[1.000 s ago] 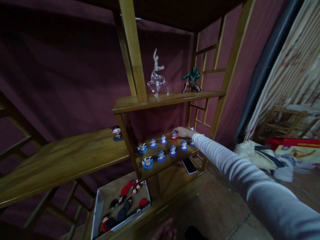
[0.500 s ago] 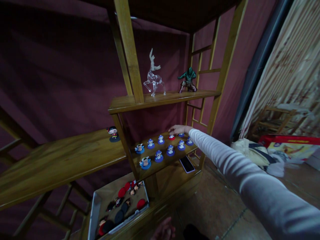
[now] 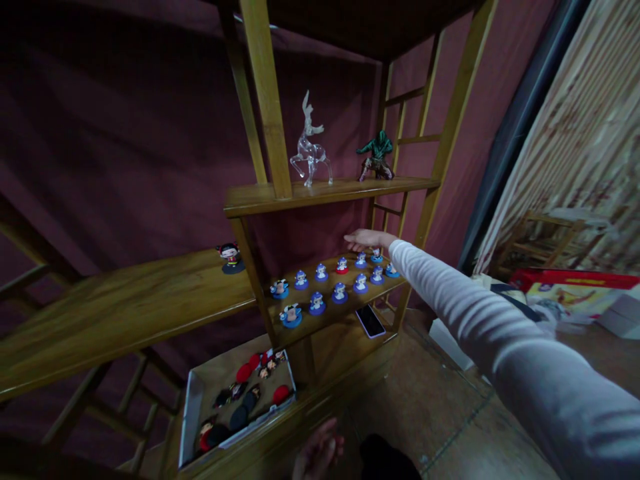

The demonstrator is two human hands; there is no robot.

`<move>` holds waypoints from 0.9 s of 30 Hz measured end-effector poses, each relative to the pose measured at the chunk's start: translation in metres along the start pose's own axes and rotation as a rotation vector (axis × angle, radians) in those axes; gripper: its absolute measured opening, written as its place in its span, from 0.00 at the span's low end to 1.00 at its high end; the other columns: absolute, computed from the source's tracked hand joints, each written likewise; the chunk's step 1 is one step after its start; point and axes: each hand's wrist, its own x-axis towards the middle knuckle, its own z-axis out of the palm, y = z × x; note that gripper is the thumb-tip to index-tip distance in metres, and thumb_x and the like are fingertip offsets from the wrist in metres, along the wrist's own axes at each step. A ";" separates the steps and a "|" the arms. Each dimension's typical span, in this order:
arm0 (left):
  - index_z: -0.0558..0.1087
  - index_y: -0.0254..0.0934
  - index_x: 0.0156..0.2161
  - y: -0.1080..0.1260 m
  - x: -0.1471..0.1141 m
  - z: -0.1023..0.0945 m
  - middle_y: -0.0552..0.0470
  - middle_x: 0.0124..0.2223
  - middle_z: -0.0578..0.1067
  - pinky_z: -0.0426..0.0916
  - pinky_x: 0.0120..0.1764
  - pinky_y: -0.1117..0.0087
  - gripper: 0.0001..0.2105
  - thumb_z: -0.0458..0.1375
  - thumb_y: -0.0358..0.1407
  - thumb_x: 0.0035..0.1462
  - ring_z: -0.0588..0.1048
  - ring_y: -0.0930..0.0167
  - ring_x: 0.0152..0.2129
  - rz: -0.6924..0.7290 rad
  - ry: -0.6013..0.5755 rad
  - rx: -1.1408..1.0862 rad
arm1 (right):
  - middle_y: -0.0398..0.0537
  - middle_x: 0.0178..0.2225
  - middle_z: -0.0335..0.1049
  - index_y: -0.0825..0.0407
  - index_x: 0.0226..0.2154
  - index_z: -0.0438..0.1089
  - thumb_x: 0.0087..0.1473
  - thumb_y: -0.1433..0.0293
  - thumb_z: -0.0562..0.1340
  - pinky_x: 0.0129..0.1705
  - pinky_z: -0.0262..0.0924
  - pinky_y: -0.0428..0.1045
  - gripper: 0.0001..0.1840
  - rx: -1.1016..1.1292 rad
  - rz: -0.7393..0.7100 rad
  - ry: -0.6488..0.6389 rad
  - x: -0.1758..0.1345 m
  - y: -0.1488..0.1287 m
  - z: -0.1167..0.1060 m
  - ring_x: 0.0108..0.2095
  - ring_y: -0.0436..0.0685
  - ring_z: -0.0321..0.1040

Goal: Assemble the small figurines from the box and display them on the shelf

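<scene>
My right hand (image 3: 369, 239) hovers over the back row of small figurines on the middle shelf (image 3: 327, 321). Its fingers reach out to the left, and nothing shows in them. Right below it stands a figurine on a red base (image 3: 342, 266). Beside that one is a figurine on a purple base (image 3: 361, 260). Two rows of several such figurines line the shelf, with blue-based ones (image 3: 291, 316) at the left end. Low in the view, my left hand (image 3: 320, 450) is held in front of the cabinet, its fingers loosely bent and holding nothing visible.
A clear deer (image 3: 311, 150) and a green hooded figure (image 3: 377, 157) stand on the upper shelf. A black-haired figurine (image 3: 231, 257) is on the left shelf. Below are a phone (image 3: 371, 321) and a cardboard box (image 3: 186, 420) with several red and black figurines.
My right hand has risen off the red-based figurine, its fingers straightening. More figurines at the right end of the rows have come into sight. My left hand shows a little more.
</scene>
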 end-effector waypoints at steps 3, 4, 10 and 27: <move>0.78 0.36 0.39 0.005 -0.002 -0.005 0.42 0.34 0.78 0.68 0.36 0.67 0.27 0.67 0.51 0.34 0.75 0.64 0.31 -0.016 -0.038 0.013 | 0.59 0.42 0.73 0.60 0.43 0.68 0.60 0.56 0.48 0.38 0.66 0.46 0.26 0.083 -0.073 0.073 -0.032 -0.008 -0.016 0.34 0.51 0.70; 0.78 0.36 0.39 0.007 -0.005 -0.006 0.43 0.34 0.78 0.68 0.37 0.66 0.27 0.67 0.51 0.34 0.76 0.63 0.33 -0.013 -0.042 0.023 | 0.58 0.43 0.72 0.60 0.44 0.67 0.60 0.56 0.48 0.39 0.65 0.46 0.26 0.105 -0.110 0.113 -0.047 -0.010 -0.016 0.35 0.51 0.70; 0.77 0.38 0.41 0.013 -0.020 -0.009 0.45 0.43 0.77 0.67 0.45 0.64 0.25 0.66 0.49 0.37 0.73 0.61 0.42 0.055 0.051 0.044 | 0.52 0.45 0.71 0.53 0.48 0.67 0.55 0.56 0.56 0.47 0.62 0.50 0.24 0.245 -0.264 0.123 -0.175 0.012 0.047 0.44 0.55 0.68; 0.74 0.31 0.34 0.052 0.012 -0.100 0.49 0.28 0.76 0.66 0.27 0.77 0.10 0.62 0.25 0.42 0.73 0.77 0.23 0.379 0.736 -0.523 | 0.50 0.42 0.73 0.44 0.39 0.72 0.47 0.52 0.61 0.46 0.63 0.56 0.19 0.629 -0.039 -0.321 -0.241 0.066 0.336 0.43 0.59 0.69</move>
